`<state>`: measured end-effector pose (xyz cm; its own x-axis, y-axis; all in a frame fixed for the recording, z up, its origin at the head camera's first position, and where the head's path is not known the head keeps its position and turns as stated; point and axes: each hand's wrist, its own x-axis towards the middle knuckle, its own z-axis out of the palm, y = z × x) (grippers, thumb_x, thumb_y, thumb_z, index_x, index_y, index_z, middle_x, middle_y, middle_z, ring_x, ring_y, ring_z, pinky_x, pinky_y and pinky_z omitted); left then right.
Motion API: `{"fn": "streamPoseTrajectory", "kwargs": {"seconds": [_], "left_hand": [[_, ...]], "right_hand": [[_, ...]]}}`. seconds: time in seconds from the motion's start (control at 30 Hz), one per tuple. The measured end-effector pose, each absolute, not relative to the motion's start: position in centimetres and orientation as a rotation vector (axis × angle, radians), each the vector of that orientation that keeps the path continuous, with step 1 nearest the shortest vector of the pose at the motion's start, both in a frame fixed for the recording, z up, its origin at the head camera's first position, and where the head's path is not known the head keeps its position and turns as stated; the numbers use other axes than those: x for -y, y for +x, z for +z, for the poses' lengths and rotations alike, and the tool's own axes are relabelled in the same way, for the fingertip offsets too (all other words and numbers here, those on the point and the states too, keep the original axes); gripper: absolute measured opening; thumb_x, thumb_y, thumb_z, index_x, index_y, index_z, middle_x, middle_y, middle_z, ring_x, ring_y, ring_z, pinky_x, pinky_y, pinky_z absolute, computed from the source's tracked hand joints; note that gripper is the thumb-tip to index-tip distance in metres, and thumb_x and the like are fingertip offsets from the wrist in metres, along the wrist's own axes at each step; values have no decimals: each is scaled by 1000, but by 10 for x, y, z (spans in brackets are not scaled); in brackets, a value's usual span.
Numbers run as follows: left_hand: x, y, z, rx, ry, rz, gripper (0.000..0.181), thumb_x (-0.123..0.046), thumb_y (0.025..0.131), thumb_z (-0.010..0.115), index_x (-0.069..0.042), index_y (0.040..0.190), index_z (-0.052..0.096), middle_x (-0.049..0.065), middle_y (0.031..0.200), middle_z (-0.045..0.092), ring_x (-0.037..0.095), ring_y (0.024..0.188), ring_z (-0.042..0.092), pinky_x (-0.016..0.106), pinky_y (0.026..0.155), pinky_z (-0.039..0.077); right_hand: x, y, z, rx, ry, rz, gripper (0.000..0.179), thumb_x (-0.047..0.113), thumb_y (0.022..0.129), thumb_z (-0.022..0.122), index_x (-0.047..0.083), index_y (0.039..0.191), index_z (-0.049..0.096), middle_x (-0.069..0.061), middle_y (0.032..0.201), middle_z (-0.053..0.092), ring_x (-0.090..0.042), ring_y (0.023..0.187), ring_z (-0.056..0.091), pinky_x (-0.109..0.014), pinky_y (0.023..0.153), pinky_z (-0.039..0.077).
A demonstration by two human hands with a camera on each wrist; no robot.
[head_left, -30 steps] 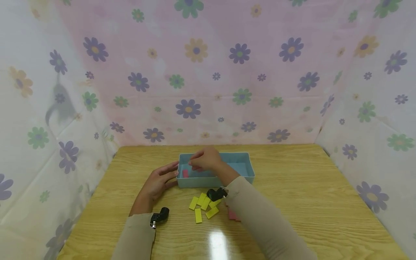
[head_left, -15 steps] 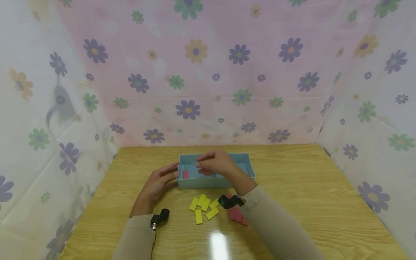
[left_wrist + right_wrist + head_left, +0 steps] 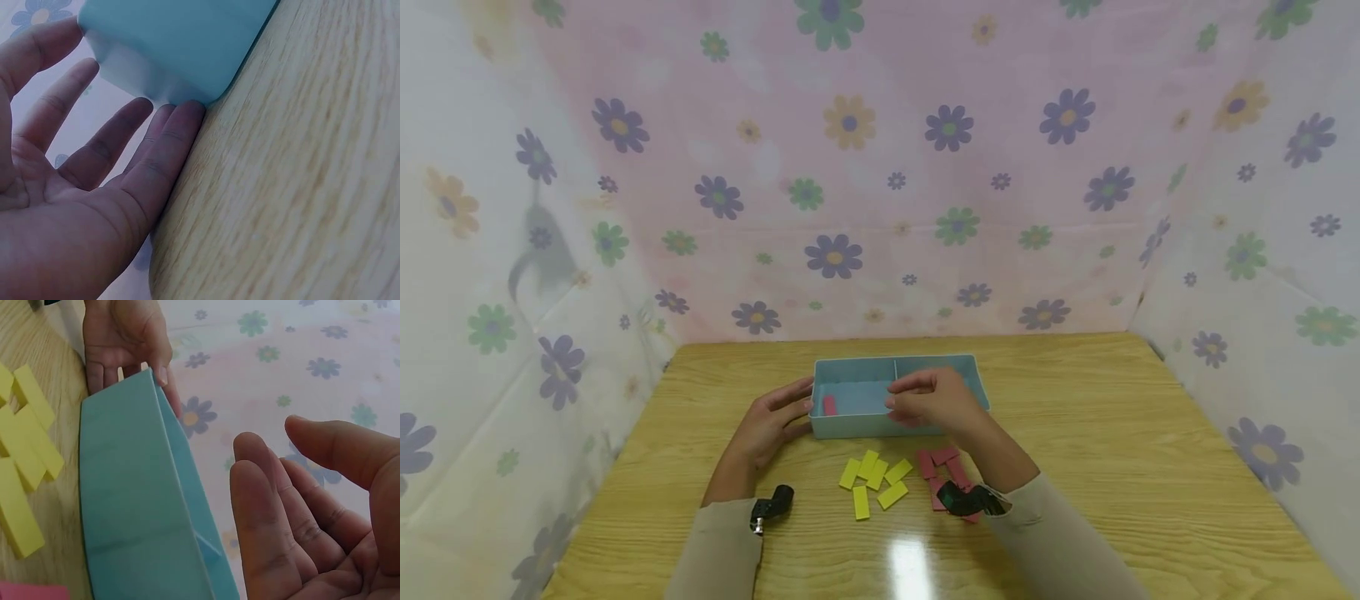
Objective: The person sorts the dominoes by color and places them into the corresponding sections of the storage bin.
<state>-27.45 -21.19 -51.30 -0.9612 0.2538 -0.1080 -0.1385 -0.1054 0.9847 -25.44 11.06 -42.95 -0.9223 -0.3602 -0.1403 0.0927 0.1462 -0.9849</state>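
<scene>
**Steady on one side, loose on the other**

My left hand (image 3: 769, 427) rests against the left end of the blue box (image 3: 865, 427), fingers spread and fairly straight, tips touching it rather than clutching it. My right hand (image 3: 942, 402) appears over the box, right of centre in the head view, in front of the divider (image 3: 896, 370). Its fingers are loosely bent, the thumb apart from them, with nothing between.

The box sits at lower centre of the frame. One pink block (image 3: 830, 406) lies in its left compartment, near the left end. Yellow blocks (image 3: 876, 473) are scattered below the box at bottom centre, with pink-red blocks (image 3: 927, 464) just right of them, partly hidden by my right wrist.

To work well here, I'd brace lightly, since a hard push could slide the box across the table (image 3: 1112, 433). My right fingers should clear the rim and divider, and a pinch on a block's long edges seems surest, one piece at a time.

I can read no brand, label or lettering anywhere; the cloth (image 3: 880, 208) above shows only printed flowers.
</scene>
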Motion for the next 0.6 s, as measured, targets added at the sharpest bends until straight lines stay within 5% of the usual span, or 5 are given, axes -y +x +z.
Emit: {"fn": "streamPoseTrajectory", "kwargs": {"seconds": [0.43, 0.6], "left_hand": [[212, -275, -513, -1920, 106, 2150, 57, -19, 101, 70, -17, 154, 51, 10, 160, 46, 31, 145, 48, 45, 105, 55], [212, -274, -513, -1922, 97, 2148, 58, -19, 100, 70, -16, 155, 50, 11, 160, 45, 31, 145, 48, 44, 105, 55]], "right_hand": [[-158, -241, -453, -2200, -308, -1739, 50, 30, 94, 78, 1, 133, 67, -23, 124, 72, -27, 103, 75, -47, 89, 62], [-172, -239, -460, -2159, -357, -1730, 51, 28, 95, 78, -2, 133, 65, -24, 127, 70, -36, 108, 72, -55, 89, 60]]}}
